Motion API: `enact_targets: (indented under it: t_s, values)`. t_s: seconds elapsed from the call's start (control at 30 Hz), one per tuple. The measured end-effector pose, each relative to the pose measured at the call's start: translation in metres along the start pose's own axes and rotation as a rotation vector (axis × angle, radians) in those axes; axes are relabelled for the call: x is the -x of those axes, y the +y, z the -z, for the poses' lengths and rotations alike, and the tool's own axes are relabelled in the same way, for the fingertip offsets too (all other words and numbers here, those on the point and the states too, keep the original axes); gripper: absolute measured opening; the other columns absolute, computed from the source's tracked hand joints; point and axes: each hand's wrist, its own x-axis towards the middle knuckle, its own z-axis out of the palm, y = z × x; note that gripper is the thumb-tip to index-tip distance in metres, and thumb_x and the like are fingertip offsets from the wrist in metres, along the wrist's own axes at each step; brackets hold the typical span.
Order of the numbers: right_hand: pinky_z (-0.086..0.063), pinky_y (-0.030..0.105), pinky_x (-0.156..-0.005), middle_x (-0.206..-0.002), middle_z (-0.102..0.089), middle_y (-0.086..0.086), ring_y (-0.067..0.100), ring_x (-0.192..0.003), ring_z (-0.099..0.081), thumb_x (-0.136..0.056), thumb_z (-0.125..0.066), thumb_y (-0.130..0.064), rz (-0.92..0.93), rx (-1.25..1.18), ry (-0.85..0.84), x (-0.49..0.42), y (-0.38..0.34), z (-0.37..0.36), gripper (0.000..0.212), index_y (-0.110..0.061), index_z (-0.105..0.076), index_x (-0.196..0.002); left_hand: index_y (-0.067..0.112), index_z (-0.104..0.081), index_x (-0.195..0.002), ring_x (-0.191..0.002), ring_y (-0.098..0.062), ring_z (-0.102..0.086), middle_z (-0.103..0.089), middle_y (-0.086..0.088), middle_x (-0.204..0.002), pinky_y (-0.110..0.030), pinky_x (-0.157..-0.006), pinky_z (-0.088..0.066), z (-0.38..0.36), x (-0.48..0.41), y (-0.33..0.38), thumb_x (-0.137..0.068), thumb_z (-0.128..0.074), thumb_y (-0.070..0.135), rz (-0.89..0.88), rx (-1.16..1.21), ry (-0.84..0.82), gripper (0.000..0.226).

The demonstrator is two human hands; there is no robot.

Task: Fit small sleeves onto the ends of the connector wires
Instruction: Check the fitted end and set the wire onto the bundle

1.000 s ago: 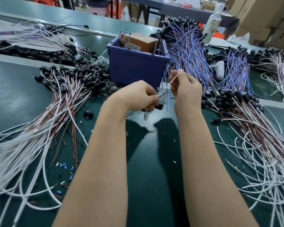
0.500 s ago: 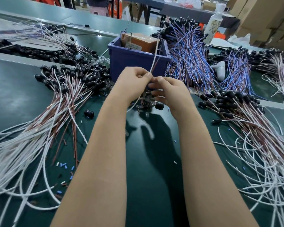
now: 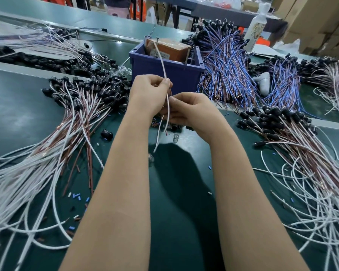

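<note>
No legible text; label [image 3: 160,54] on brown box [image 3: 172,48] blurred

I am working at a dark green table [image 3: 174,222]. A left heap of white and brown connector wires [image 3: 47,157] is lying fanned on it, a right heap [image 3: 305,153] is lying opposite, and blue wires [image 3: 229,79] are piling up just beside a blue bin [image 3: 164,75] sitting at the far middle. Small blue and white sleeves [image 3: 76,195] and one loose black connector [image 3: 106,133] are lying scattered near the left heap.

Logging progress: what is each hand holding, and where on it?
Left hand pinches a white wire about mid-length. Right hand is curled beside it; what it grips is hidden.
</note>
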Motion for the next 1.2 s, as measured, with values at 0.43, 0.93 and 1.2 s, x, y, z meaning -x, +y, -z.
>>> enact_targets:
  t_s: [0.43,0.93,1.2]
  values:
    - [-0.047,0.021,-0.055,-0.065,-0.064,0.002,0.004,-0.043,-0.053,-0.099,-0.04,-0.005,0.117,0.088,0.419,-0.004,0.002,0.003,0.029,-0.016,-0.04,-0.126,0.015,-0.068,-0.08,-0.06,-0.01,-0.048,-0.055,0.005,-0.061,-0.026,-0.069,-0.043,0.002,-0.001,-0.001,-0.095,-0.048,0.018,-0.035,-0.166,0.014,0.026]
    - [-0.047,0.026,-0.058,-0.064,-0.065,-0.002,0.005,-0.046,-0.052,-0.095,-0.043,-0.005,0.131,0.15,0.445,-0.01,0.008,0.001,0.032,-0.015,-0.045,-0.126,-0.005,-0.068,-0.083,-0.07,-0.031,-0.054,-0.067,-0.025,-0.082,-0.039,-0.071,-0.05,0.001,0.004,0.007,-0.088,-0.048,0.014,-0.119,-0.236,0.172,0.029]
    - [-0.05,0.029,-0.064,-0.066,-0.065,-0.001,0.008,-0.05,-0.054,-0.095,-0.044,-0.006,0.148,0.159,0.433,-0.011,0.009,0.001,0.034,-0.017,-0.047,-0.128,-0.006,-0.068,-0.084,-0.064,-0.025,-0.051,-0.066,-0.025,-0.08,-0.037,-0.066,-0.047,0.0,0.004,0.005,-0.09,-0.047,0.015,-0.171,-0.225,0.242,0.03]
